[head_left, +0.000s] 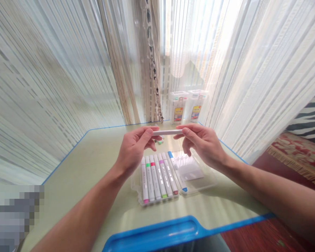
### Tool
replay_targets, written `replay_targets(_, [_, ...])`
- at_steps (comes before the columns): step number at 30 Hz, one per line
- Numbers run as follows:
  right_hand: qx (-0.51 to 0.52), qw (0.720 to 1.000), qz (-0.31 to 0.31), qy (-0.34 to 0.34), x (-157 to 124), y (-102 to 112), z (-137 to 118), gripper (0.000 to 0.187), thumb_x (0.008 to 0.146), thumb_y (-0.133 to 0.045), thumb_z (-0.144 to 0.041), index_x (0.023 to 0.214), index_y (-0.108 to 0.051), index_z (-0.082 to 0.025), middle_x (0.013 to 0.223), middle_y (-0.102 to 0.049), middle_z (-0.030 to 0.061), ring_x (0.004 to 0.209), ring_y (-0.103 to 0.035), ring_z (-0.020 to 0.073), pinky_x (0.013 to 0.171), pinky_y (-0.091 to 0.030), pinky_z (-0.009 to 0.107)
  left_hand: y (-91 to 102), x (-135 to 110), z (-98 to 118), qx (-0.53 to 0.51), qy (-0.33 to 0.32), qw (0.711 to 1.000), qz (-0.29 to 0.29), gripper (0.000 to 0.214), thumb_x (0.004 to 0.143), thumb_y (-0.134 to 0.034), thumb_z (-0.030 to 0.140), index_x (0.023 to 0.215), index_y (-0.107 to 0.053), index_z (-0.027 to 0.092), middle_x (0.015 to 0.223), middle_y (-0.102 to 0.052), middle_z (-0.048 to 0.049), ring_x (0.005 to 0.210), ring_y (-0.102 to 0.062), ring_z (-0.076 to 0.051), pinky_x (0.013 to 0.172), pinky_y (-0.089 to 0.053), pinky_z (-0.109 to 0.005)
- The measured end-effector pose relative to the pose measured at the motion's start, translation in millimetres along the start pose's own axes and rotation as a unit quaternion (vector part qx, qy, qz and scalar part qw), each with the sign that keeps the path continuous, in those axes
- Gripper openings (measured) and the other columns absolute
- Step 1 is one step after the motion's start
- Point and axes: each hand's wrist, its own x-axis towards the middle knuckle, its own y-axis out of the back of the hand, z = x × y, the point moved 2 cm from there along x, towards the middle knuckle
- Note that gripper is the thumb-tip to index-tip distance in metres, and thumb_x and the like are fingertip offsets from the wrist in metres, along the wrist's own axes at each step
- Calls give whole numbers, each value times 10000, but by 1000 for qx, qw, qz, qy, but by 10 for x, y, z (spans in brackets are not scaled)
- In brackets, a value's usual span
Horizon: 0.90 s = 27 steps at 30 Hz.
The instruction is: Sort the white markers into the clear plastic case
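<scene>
Both hands hold one white marker (167, 132) level above the table. My left hand (134, 148) pinches its left end and my right hand (202, 142) pinches its right end. Below them an open clear plastic case (199, 182) lies flat on the pale green table (94, 168). Its left half holds several white markers (157, 178) with coloured caps side by side. A blue-capped marker (176, 169) lies slanted along the hinge. The right half shows only a whitish insert.
Two closed clear marker boxes (178, 106) (197, 105) stand upright at the table's far edge against sheer curtains. Small coloured bits (159, 141) lie behind my left hand. A blue tray lip (157, 234) runs along the near edge. A red patterned rug (299, 154) is at right.
</scene>
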Motion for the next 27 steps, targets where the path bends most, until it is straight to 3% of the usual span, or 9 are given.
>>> replay_targets(6, [6,1000,20,-4,10,32,23,271,896,-749,-369,1017,-745,-126,806,-770,67,416,-606,101,336,-465,221,24,4,13,-60,21,998,5,267,946,-603,282,1058,-743,84,805,-758,-98,607,-635,-121,616,-526,-267])
replay_targets(14, [-21,1000,19,10,13,32,7,274,792,-852,-343,921,-747,-125,745,-769,60,390,-577,88,333,-449,215,4,-6,33,53,-7,999,-1,238,838,-775,270,999,-760,95,752,-745,-61,641,-649,-123,599,-524,-240])
replay_targets(19, [-48,999,5,-6,-14,8,9,306,709,-914,-326,884,-752,-134,538,-654,-18,409,-576,103,354,-457,209,-21,-20,6,85,13,996,-18,262,737,-865,278,910,-763,111,729,-752,-66,653,-676,-150,556,-517,-235])
replay_targets(24, [-66,998,14,-11,-25,9,15,343,640,-949,-335,854,-760,-144,560,-651,-18,423,-572,104,351,-447,215,-22,-24,14,92,13,995,-21,274,732,-870,307,892,-774,107,732,-754,-76,650,-675,-156,545,-511,-237])
replay_targets(27, [-63,998,12,-7,-25,4,-2,332,691,-919,-349,893,-763,-137,530,-628,-29,409,-553,97,348,-440,215,-12,-16,26,82,4,997,-17,254,763,-847,300,906,-776,103,723,-745,-64,604,-639,-127,554,-508,-237])
